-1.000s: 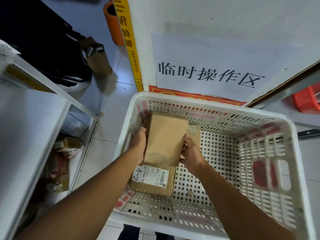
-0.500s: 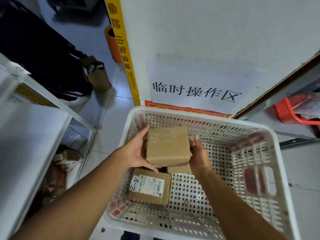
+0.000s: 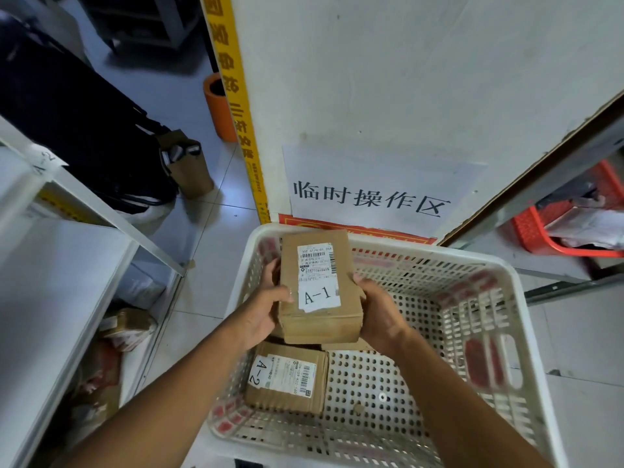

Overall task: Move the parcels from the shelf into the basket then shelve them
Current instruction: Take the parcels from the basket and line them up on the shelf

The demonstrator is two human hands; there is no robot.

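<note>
— Right, closest to us, what's lying in the basket (image 3: 483, 275)?

— A brown parcel marked A-2 (image 3: 287, 383), flat on the perforated floor by the near-left wall. Above it, both hands hold a second parcel marked A-1 (image 3: 319, 288), label up, over the left half of the basket.

— How are the fingers set?

— The left hand (image 3: 261, 312) curls round the left edge, thumb on the top face. The right hand (image 3: 380, 315) clasps the near right corner, fingers wrapped underneath and hidden.

— What could go wrong?

— The grip is on edges only, so I'd judge a slip could drop A-1 onto A-2 or onto the other box edge peeking out beneath it. Swinging left too low could catch the basket's rim.

— Room to move?

— Plenty inside the basket's right half. Leftward, the white shelf (image 3: 50, 265) tagged A-2 lies near, its metal edge jutting toward the basket. Ahead stands a white panel (image 3: 405, 96), blocking that way.
</note>
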